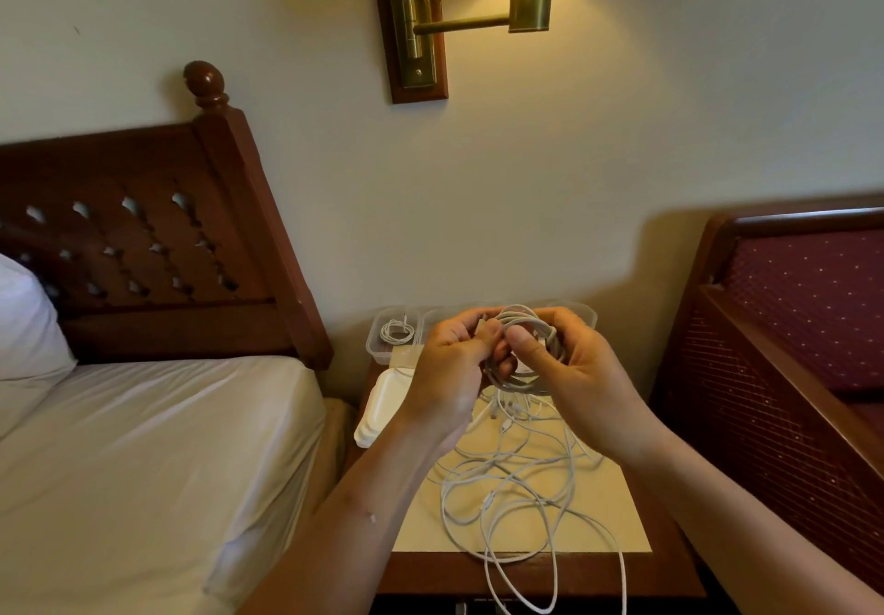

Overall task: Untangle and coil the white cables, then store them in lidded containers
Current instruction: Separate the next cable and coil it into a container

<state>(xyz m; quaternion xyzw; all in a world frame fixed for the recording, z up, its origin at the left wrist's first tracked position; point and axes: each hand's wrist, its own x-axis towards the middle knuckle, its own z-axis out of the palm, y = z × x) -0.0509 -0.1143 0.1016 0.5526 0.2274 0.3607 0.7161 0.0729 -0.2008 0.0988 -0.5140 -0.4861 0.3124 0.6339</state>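
Both hands, left and right, close around a coiled white cable held above the surface; an open container lies just beyond, nearer the left hand, while tangled cables sprawl below.

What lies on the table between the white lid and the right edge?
In the head view, loose tangled cables lie between the white lid and the table's right edge.
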